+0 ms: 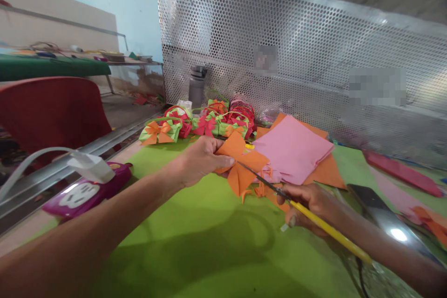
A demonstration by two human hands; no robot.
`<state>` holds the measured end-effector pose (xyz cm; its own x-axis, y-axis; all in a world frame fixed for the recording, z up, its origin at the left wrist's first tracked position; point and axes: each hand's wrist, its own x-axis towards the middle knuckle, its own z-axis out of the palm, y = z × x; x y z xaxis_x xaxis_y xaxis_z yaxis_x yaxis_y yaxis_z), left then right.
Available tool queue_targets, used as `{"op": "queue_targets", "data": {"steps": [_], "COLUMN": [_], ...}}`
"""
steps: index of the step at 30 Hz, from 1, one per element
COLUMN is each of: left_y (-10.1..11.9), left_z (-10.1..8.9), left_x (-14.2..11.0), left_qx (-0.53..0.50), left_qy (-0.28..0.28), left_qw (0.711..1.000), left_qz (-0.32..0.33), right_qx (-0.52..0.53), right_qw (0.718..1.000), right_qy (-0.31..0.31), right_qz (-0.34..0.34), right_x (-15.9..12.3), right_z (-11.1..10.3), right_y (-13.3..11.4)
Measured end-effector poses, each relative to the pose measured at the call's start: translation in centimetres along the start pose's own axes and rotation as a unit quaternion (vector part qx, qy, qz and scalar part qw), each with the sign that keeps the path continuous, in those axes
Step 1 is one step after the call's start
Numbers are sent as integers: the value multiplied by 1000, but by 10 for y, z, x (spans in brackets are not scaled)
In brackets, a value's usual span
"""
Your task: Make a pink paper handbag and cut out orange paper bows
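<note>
Holding its place between the two hands, an orange flower-shaped piece of thin sheet material (249, 163) is showing in the head view just above the green-topped desk (188, 251). The left hand (204, 160) is pinching it from the left, thumb and fingers clamping together near its middle, so the flower is lying directly to the right of that grip, with petals spreading far, near and right.

The right hand (307, 200) is sitting farther right and nearer the wearer, its fingers closing around a long slim tool with a yellow handle and a thin dark metal shaft (330, 230). The tool's long axis is running diagonally, the handle's end pointing near and right, the shaft pointing far and left. Its tip is meeting the flower around the centre, just beside the left thumb; whether it is pressing in or only touching is remaining unclear.

From the right grip, then, the flower is lying left and slightly far, straight along the shaft. The left hand is being the nearer one, touching the flower itself, while the right is reaching it only through the tool. Small orange scraps (245, 195) are lying between the flower and the right hand, and pink square sheets (295, 146) are resting on the far right side.
</note>
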<state>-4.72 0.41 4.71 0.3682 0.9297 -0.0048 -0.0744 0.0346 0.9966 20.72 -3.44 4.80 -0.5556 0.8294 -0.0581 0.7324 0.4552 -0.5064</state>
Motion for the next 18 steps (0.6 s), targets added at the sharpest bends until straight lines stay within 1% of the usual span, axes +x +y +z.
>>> {"op": "queue_targets", "data": {"steps": [5, 11, 18], "left_y": [0, -2, -1], "left_z": [0, 1, 1], "left_x": [0, 0, -1], "left_qx": [3, 4, 10], "left_qy": [-4, -14, -11], "left_qw": [1000, 1000, 1000], "left_qz": [-2, 13, 13], "right_qx": [0, 38, 19], "right_qw": [1000, 999, 1000], "right_qy": [1, -17, -11], "right_qz": [-5, 8, 20], "right_x": [-2, -2, -4], "right_z": [1, -2, -4], "right_y": [5, 5, 0]}}
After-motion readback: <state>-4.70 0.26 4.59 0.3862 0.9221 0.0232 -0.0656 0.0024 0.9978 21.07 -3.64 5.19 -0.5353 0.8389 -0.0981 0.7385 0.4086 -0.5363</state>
